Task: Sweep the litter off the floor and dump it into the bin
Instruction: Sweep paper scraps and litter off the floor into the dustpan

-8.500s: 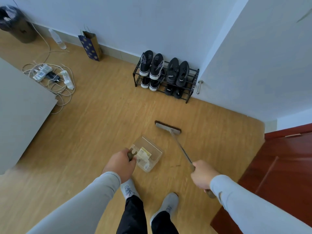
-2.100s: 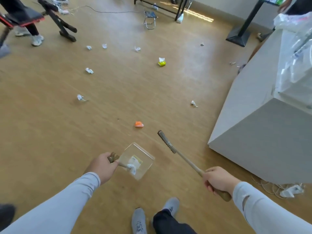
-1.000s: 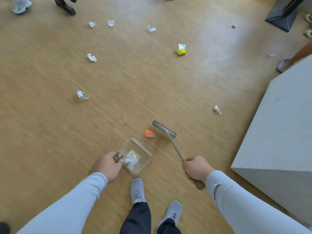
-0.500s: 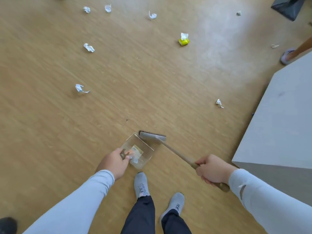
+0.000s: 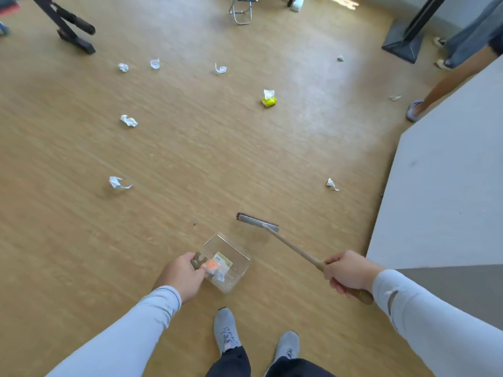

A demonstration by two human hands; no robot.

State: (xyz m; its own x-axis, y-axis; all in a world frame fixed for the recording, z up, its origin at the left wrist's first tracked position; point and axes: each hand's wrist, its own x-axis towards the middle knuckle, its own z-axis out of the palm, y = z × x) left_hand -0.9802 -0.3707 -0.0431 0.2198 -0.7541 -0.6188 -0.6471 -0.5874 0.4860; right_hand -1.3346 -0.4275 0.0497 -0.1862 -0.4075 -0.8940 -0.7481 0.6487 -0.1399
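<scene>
Litter on the tan wood-grain floor (image 5: 81, 240), read left to right. At far left a crumpled white paper scrap (image 5: 117, 183) lies alone, with three more white scraps (image 5: 128, 121) beyond it, all well apart from the tools. Left of centre, the left hand (image 5: 183, 276) has its grip closed around the brown handle of the clear plastic dustpan (image 5: 227, 261), whose mouth faces away from the person. A small orange wrapper (image 5: 211, 265) now rests inside the pan beside a yellow-labelled packet; half a second earlier the brush head stood at the pan's mouth, and one second earlier the wrapper lay on the floor just ahead of it. Hence one piece has been collected. At centre, the grey-headed, wooden-handled broom (image 5: 258, 223) has drawn back clear of the pan. Farther off lies a yellow-and-white tissue packet (image 5: 269, 98). To the right, a small white scrap (image 5: 332, 184) lies near the grey counter (image 5: 449, 186). The right hand (image 5: 349, 273) grips the broom handle, fingers fully wrapped. No bin is visible; most litter remains unswept.
</scene>
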